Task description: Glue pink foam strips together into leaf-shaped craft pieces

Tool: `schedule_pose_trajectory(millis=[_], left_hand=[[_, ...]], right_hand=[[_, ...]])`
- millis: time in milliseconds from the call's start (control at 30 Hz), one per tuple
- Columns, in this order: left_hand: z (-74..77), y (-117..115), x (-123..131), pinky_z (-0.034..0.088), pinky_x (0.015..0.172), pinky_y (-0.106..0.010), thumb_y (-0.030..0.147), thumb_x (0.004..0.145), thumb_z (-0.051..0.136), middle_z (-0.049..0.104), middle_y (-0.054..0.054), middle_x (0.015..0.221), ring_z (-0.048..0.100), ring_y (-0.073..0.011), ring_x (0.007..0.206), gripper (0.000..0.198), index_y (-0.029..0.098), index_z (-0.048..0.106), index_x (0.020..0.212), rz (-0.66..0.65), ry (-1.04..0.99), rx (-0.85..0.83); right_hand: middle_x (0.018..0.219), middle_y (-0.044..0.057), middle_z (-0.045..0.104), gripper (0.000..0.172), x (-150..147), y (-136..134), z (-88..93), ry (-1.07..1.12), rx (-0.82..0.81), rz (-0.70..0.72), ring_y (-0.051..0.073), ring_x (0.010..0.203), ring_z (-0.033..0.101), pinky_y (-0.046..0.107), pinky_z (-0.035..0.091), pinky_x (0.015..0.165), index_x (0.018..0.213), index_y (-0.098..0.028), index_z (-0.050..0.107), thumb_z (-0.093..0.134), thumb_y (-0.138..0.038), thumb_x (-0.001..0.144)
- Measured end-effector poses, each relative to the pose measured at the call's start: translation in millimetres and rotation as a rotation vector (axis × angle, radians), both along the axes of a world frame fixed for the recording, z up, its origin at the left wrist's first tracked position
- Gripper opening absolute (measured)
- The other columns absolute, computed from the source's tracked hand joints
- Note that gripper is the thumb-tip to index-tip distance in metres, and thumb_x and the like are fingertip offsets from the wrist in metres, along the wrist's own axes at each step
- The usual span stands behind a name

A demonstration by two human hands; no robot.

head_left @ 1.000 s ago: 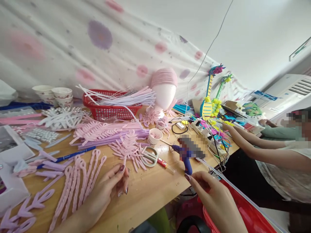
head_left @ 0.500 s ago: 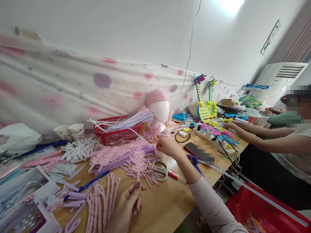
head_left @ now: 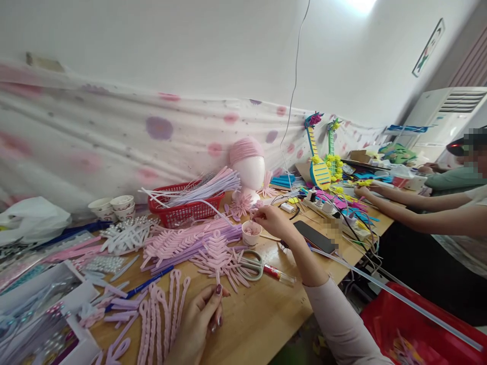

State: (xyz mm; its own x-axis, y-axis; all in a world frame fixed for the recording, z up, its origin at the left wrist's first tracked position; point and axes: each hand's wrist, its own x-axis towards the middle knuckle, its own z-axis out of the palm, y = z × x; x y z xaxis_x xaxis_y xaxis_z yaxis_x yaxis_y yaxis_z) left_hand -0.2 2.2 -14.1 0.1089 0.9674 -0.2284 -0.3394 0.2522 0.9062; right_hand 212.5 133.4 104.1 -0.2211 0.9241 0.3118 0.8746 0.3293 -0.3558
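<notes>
My left hand [head_left: 203, 312] is closed, thumb pressed to forefinger, on the lower stem of a pink chenille-stem leaf [head_left: 217, 248]. That leaf has a loop at its tip and many slanting side strands. My right hand [head_left: 274, 223] is at the right rim of a small paper cup [head_left: 251, 234], which holds pale pink bits. Its fingers are pinched together, and I cannot make out what is between them. Cut pink chenille pieces [head_left: 238, 279] lie beside the leaf, close to scissors [head_left: 251, 264] with pale green handles.
A foam head [head_left: 249, 172] wrapped in pink stands behind a red basket [head_left: 186, 215] of chenille stems. Braided pink strips [head_left: 154, 314] lie at the left. A phone [head_left: 314, 236] and a power strip [head_left: 323, 208] are at the right, where another person's hands [head_left: 365, 190] work.
My right hand has moved up and right out of the paper cup, so the pink bits inside now show. My left hand keeps its grip on the leaf's stem.
</notes>
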Motion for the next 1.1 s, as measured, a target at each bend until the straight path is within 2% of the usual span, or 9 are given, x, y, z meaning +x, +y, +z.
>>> schedule_pose_trajectory(millis=[67,167,300,400,567,733,900,1033,1100], left_hand=[[3.1,-2.3,-1.6,0.032,0.051,-0.021,0.059,0.058,0.078,0.050,0.004,0.050,0.039,-0.0080,0.048,0.046,0.015,0.071,0.074,0.006,-0.033,0.013],[10.3,-4.6,-3.9,0.039,0.059,-0.021,0.051,0.062,0.080,0.061,-0.001,0.069,0.047,-0.0100,0.061,0.038,0.017,0.075,0.078,0.026,-0.080,0.041],[15.2,-3.3,-5.3,0.042,0.062,-0.023,0.048,0.061,0.081,0.066,-0.006,0.090,0.051,-0.0144,0.074,0.036,0.019,0.078,0.082,0.045,-0.062,0.043],[11.9,-0.7,-5.4,0.043,0.060,-0.023,0.050,0.058,0.081,0.067,-0.007,0.087,0.051,-0.0174,0.076,0.039,0.019,0.079,0.081,0.035,-0.012,0.048],[1.9,2.8,-7.0,0.043,0.059,-0.024,0.052,0.062,0.078,0.065,-0.006,0.074,0.051,-0.0177,0.072,0.038,0.018,0.080,0.078,0.007,0.066,0.098],[-2.3,3.7,-9.8,0.041,0.064,-0.024,0.050,0.064,0.078,0.060,-0.002,0.068,0.048,-0.0153,0.069,0.032,0.019,0.079,0.075,-0.023,0.095,0.132],[-2.1,4.2,-10.0,0.039,0.065,-0.025,0.051,0.063,0.077,0.058,-0.001,0.066,0.047,-0.0155,0.067,0.033,0.020,0.079,0.072,-0.006,0.117,0.135],[-1.5,4.6,-8.9,0.040,0.066,-0.026,0.052,0.056,0.081,0.061,-0.002,0.067,0.049,-0.0170,0.068,0.035,0.019,0.079,0.069,0.035,0.090,0.097],[-3.3,6.0,-8.5,0.040,0.065,-0.027,0.053,0.052,0.082,0.060,-0.002,0.064,0.049,-0.0165,0.066,0.038,0.018,0.078,0.066,0.041,0.064,0.084]], right_hand=[[0.069,0.004,0.070,0.021,0.4,-9.7,-3.7,0.072,-0.029,0.047,0.015,0.063,0.059,0.023,0.039,0.057,0.079,-0.015,0.074,0.053,-0.019,0.084],[0.069,0.002,0.069,0.020,-10.4,-34.7,-21.5,0.227,-0.120,0.161,0.014,0.060,0.058,0.022,0.039,0.053,0.080,-0.016,0.072,0.056,-0.027,0.084],[0.056,-0.002,0.058,0.014,-35.6,-76.9,-56.1,0.655,-0.475,0.303,0.010,0.048,0.046,0.021,0.033,0.046,0.074,-0.016,0.069,0.062,-0.027,0.079],[0.057,-0.002,0.056,0.016,-49.0,-94.5,-74.1,0.809,-0.606,0.313,0.009,0.048,0.042,0.020,0.032,0.045,0.072,-0.016,0.067,0.065,-0.032,0.076],[0.066,0.000,0.061,0.013,-52.9,-97.5,-78.2,0.894,-0.624,0.306,0.010,0.053,0.045,0.021,0.035,0.050,0.075,-0.016,0.064,0.062,-0.029,0.077],[0.066,-0.001,0.059,0.011,-59.3,-103.9,-84.7,0.928,-0.526,0.273,0.012,0.058,0.047,0.023,0.036,0.055,0.077,-0.017,0.060,0.059,-0.028,0.079],[0.072,0.003,0.062,0.024,-69.9,-109.9,-99.0,1.016,-0.416,0.226,0.015,0.066,0.051,0.026,0.039,0.063,0.075,-0.016,0.059,0.057,-0.039,0.082],[0.069,0.002,0.060,0.034,-72.0,-109.1,-106.9,1.095,-0.443,0.218,0.015,0.064,0.052,0.026,0.041,0.060,0.075,-0.017,0.059,0.060,-0.050,0.080],[0.068,0.002,0.059,0.039,-72.2,-105.8,-116.9,1.125,-0.462,0.230,0.015,0.063,0.052,0.025,0.041,0.058,0.075,-0.017,0.060,0.063,-0.055,0.077]])
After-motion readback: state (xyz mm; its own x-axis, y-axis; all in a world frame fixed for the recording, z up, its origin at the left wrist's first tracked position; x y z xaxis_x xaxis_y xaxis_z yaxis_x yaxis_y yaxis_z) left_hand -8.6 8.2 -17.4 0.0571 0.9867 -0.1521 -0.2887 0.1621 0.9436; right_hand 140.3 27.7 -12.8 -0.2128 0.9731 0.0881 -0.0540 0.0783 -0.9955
